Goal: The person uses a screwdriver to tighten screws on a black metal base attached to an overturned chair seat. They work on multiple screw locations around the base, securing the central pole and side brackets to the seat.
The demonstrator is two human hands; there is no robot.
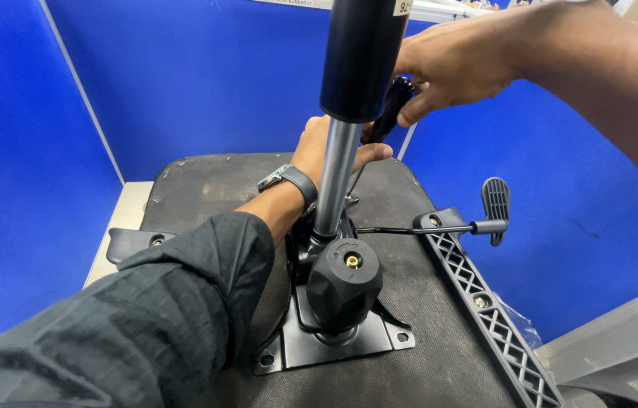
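Screwdriver (388,112) sits in the right hand (451,64), fingers curled tight round its glossy black handle just right of the gas cylinder (349,98). Only the handle and a thin bit of shaft show; the tip drops behind the cylinder, so no idea what it's touching.

That cylinder is a fat, smooth black tube up top and a polished chrome rod below, standing upright from the black metal mechanism plate (334,340). Its upper end is cut off by the frame. The plate is a flat, shiny stamped piece with bolt holes at the corners, lying on the upturned seat (425,332), which is covered in a rough dark grey fabric. In front of the cylinder sits a chunky faceted plastic knob (343,283) with a brass insert in the middle.

Left hand (317,147) is reaching in behind the cylinder, mostly hidden by it. Fingers poke out on the right side of the rod, but can't tell if they grip anything. There's a grey watch (292,180) on that wrist and a dark crinkled sleeve.

Right of the cylinder, a thin wire rod ends in a ribbed black paddle lever (495,208), and a lattice-pattern plastic armrest bracket (485,310) runs off the bottom edge. A matching bracket (132,242) on the left is half hidden by the sleeve.
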